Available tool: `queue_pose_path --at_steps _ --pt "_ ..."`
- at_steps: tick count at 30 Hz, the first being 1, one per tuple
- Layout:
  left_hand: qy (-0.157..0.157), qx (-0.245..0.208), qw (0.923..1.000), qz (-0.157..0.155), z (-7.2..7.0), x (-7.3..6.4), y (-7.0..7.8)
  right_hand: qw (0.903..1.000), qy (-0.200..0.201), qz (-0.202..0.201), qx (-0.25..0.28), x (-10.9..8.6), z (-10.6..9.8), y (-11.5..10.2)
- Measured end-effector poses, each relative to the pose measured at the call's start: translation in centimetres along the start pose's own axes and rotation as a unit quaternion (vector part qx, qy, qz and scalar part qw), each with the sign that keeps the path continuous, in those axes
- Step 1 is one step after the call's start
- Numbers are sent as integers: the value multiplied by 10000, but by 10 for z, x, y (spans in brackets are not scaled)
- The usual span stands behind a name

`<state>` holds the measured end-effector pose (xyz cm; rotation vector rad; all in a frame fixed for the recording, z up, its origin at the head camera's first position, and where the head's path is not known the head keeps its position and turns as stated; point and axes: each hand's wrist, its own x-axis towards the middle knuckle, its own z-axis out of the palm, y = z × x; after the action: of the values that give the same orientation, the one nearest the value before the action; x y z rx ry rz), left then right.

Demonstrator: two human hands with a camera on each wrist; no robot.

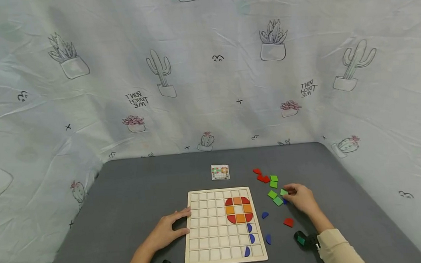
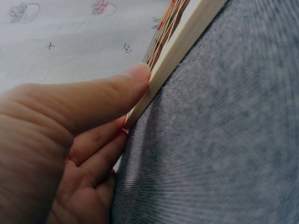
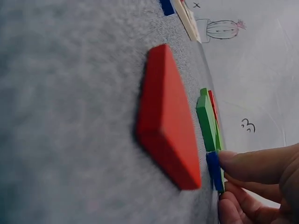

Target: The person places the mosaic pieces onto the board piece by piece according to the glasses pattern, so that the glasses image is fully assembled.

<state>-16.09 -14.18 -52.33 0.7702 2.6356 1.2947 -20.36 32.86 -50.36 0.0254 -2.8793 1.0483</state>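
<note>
My left hand (image 1: 164,230) rests against the left edge of a pale wooden grid board (image 1: 205,261), its thumb and fingertips along the rim. Toward the board's upper right, red corner pieces and orange squares form a ring around one bare cell, and blue half-round pieces (image 1: 252,238) lie below it. Off the board's right side, my right hand (image 1: 303,198) pinches a green square tile (image 1: 283,191) between thumb and fingers. A blue piece (image 3: 214,171) is just under the thumb, partly hidden. Several other green tiles (image 1: 272,194) lie beside that hand.
Red pieces (image 1: 260,177) are grouped at the far right of the board, and another red piece (image 1: 288,222) lies nearer. Two loose blue pieces (image 1: 265,215) sit by the board's right edge. A small pattern card (image 1: 220,176) lies behind the board on the grey table (image 1: 145,183).
</note>
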Motion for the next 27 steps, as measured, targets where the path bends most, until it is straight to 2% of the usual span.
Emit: queue_pose_path --at_steps 7,16,21,27 --pt "-19 -81 9999 -59 2 2 -1 9995 -5 -89 -304 5 1 -3" --pt "47 25 9999 -100 3 2 -3 9942 253 -638 -827 11 9 -4" --pt "73 120 9999 -97 4 2 -3 9938 382 -747 -731 8 9 -12" --pt "46 84 9999 -74 3 3 -3 9905 476 -1174 -534 3 14 -34"
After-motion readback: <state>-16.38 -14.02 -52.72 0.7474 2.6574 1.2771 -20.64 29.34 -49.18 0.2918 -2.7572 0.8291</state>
